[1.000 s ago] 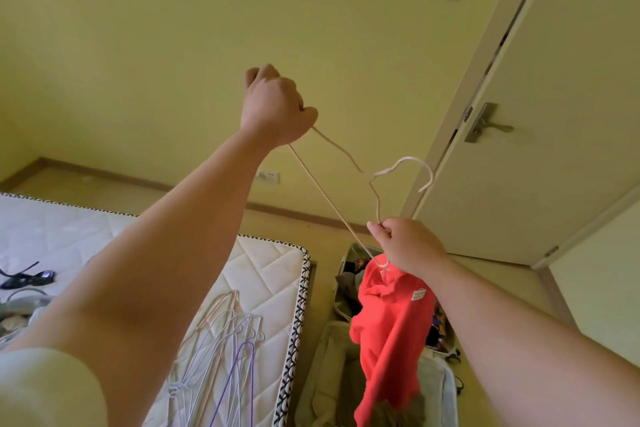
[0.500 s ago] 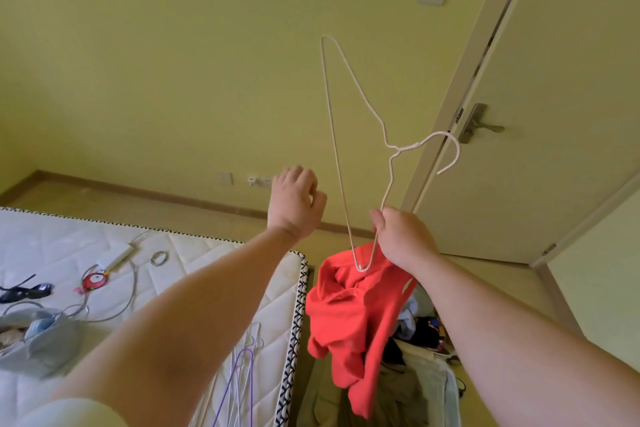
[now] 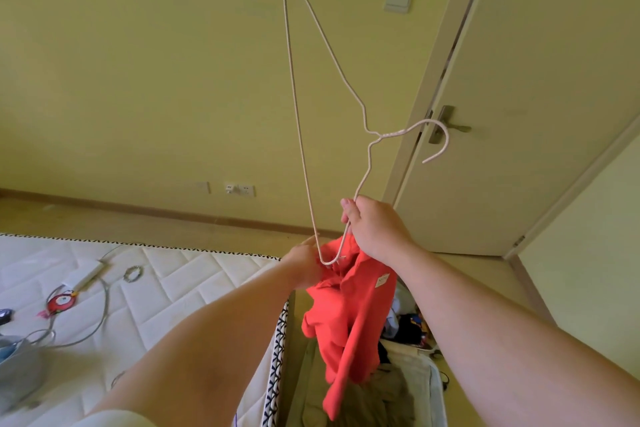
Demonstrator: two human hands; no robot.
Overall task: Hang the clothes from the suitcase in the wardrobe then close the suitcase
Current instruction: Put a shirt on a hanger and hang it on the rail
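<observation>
Red shirt (image 3: 349,315) dangling in mid-air, bunched at the top and trailing straight down over the open suitcase (image 3: 437,388). Its top end meets the lower corner of the hanger (image 3: 388,134), and what a pose for that wire: stood on end, long axis near vertical, one shoulder tip high against the wall (image 3: 173,80), the other down at the cloth, hook jutting right toward the door (image 3: 536,62). Right grip (image 3: 374,229) is clamped round the sloping arm just above that bottom corner. Left grip (image 3: 303,267) is in at the corner too, a finger against the long bar, the rest hidden by the hand's back and the cloth; pinching or not, I can't tell. Room to move: bare wall all around the top tip. On the right the hook's end lines up with the door handle (image 3: 448,125) in this view, depth unclear. Mattress (image 3: 207,274) edge runs just left of the shirt, with cables (image 3: 105,305) and a white adapter (image 3: 85,274) well apart on its quilting. Suitcase sits on the floor between mattress and door.
</observation>
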